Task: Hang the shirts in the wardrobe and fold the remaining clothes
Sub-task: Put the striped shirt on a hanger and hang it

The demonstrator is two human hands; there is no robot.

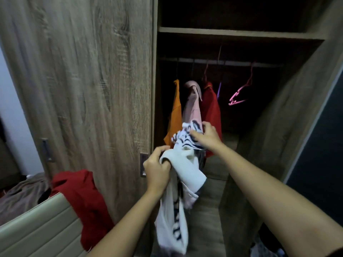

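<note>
I hold a white shirt (178, 197) with dark lettering in front of the open wardrobe (241, 33). My left hand (156, 169) grips a bunched fold of it low down. My right hand (205, 136) pinches its upper part, near the striped collar area. Inside the wardrobe, an orange shirt (175, 115), a pink shirt (193, 102) and a red shirt (211, 108) hang from the rail (232, 63). An empty pink hanger (241, 93) hangs to their right. A red garment (81, 193) lies draped over the chair back at lower left.
The shut wardrobe door (83, 80) fills the left. A pale padded chair back (40, 225) stands at lower left, with brown cloth (20, 193) behind it. A purple hanger (219, 91) hangs beside the red shirt. A dark panel (319, 145) lies at the right.
</note>
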